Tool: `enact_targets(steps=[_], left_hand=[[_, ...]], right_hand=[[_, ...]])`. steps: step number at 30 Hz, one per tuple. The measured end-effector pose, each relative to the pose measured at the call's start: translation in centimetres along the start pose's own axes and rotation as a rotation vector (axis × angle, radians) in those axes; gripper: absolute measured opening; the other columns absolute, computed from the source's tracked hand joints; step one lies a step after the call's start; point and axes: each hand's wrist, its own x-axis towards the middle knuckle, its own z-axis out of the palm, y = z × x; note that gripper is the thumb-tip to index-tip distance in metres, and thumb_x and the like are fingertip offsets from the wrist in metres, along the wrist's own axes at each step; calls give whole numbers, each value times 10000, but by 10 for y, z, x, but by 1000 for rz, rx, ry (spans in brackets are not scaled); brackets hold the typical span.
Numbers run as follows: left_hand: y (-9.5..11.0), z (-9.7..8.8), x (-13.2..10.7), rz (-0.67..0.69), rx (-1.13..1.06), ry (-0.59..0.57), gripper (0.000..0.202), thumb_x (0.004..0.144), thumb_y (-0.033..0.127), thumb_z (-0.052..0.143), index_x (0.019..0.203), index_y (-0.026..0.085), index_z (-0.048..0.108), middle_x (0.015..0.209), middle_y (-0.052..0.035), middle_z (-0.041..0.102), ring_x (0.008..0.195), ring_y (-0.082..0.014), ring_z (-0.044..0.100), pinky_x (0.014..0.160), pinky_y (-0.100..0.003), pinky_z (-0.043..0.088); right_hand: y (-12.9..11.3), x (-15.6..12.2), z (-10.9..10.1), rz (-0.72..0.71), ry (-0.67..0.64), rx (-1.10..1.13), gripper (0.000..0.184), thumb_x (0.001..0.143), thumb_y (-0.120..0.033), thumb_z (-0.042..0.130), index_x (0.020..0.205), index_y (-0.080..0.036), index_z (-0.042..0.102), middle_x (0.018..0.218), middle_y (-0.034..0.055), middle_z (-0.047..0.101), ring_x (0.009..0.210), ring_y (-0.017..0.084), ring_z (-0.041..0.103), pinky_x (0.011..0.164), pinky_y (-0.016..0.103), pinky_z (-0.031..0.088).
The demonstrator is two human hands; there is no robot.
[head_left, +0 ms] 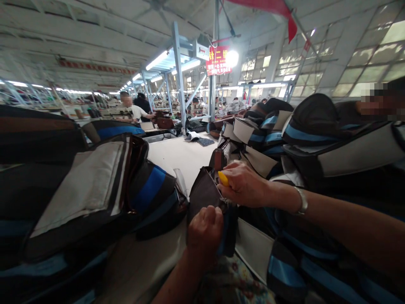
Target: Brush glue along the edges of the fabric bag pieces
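A dark bag [202,192] with a blue band stands upright in front of me, near my lap. My left hand [205,228] is closed on its near edge, knuckles up. Above and to the right, my right hand [245,184] is closed round a small tool with a yellow handle [223,178]. Its working end is hidden by my fingers and the bag, so its kind does not show. The tool is at the bag's upper right edge; whether it touches the fabric I cannot tell. A bracelet [302,200] circles my right wrist.
Black bags with blue bands [152,190] are heaped on the left, and more bags [313,122] are piled on the right. Between them runs a white tabletop [167,153] with scraps [205,142] at its far end. A blue post [179,80] rises behind. Other people are further off.
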Motion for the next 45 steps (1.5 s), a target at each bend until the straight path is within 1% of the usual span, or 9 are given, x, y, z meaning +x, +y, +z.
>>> enact_targets(steps=[4, 9, 13, 17, 27, 33, 39, 42, 45], left_hand=[[4, 1, 0, -4, 3, -11, 119, 835, 64, 577, 900, 163, 585, 708, -24, 528, 635, -182, 497, 556, -327, 328], [7, 3, 3, 25, -4, 9, 125, 833, 48, 550, 861, 168, 568, 702, -17, 516, 615, -178, 481, 544, -329, 323], [9, 5, 4, 27, -15, 31, 123, 845, 58, 544, 817, 178, 551, 693, -17, 507, 616, -183, 478, 540, -334, 316], [12, 4, 3, 67, -67, -5, 132, 841, 44, 528, 820, 173, 549, 722, -20, 528, 624, -175, 490, 550, -330, 333], [2, 5, 2, 66, -117, 5, 89, 880, 101, 547, 864, 180, 586, 707, -21, 549, 626, -161, 507, 557, -298, 362], [-45, -3, 10, -283, -442, 96, 93, 904, 261, 614, 871, 181, 649, 767, -14, 592, 720, -130, 589, 690, -245, 465], [-60, 9, -7, -651, -489, 125, 241, 849, 376, 672, 962, 167, 630, 818, -12, 615, 722, -152, 607, 653, -260, 489], [-57, 5, -23, -530, -237, 207, 178, 848, 306, 677, 944, 165, 625, 860, -49, 624, 782, -181, 594, 726, -304, 490], [-50, -8, -34, -365, -102, 105, 146, 904, 253, 584, 1004, 173, 655, 900, -76, 650, 832, -215, 584, 789, -367, 476]], right_hand=[[-1, 1, -7, 19, 68, 2, 244, 912, -261, 465, 678, -194, 451, 595, -13, 487, 562, 132, 437, 742, 294, 402], [-8, 6, -7, -45, -232, -84, 172, 854, -197, 535, 685, -178, 508, 596, -12, 521, 544, 126, 468, 755, 290, 397], [-11, 9, -8, -1, -209, -111, 161, 887, -213, 519, 738, -166, 556, 654, 14, 578, 602, 143, 517, 773, 298, 392], [-8, 8, -5, -60, -442, -149, 124, 849, -204, 565, 731, -165, 572, 657, 26, 607, 610, 156, 546, 714, 299, 375], [-2, 3, -11, 11, -328, -15, 197, 800, -166, 592, 612, -165, 533, 551, -11, 522, 513, 116, 451, 588, 271, 341], [36, -28, -11, 733, 428, 1075, 238, 759, -352, 644, 621, -179, 558, 474, -55, 427, 445, 104, 404, 529, 249, 441], [0, -58, 71, 800, 411, 1930, 150, 709, -264, 671, 629, -176, 580, 461, -81, 397, 398, 63, 254, 775, 378, 545], [-25, -53, 93, 796, 528, 2012, 169, 715, -261, 677, 636, -190, 544, 488, -80, 411, 396, 65, 224, 753, 364, 548], [-40, -44, 104, 805, 540, 2033, 172, 744, -285, 660, 641, -189, 562, 466, -77, 397, 387, 71, 201, 665, 327, 539]])
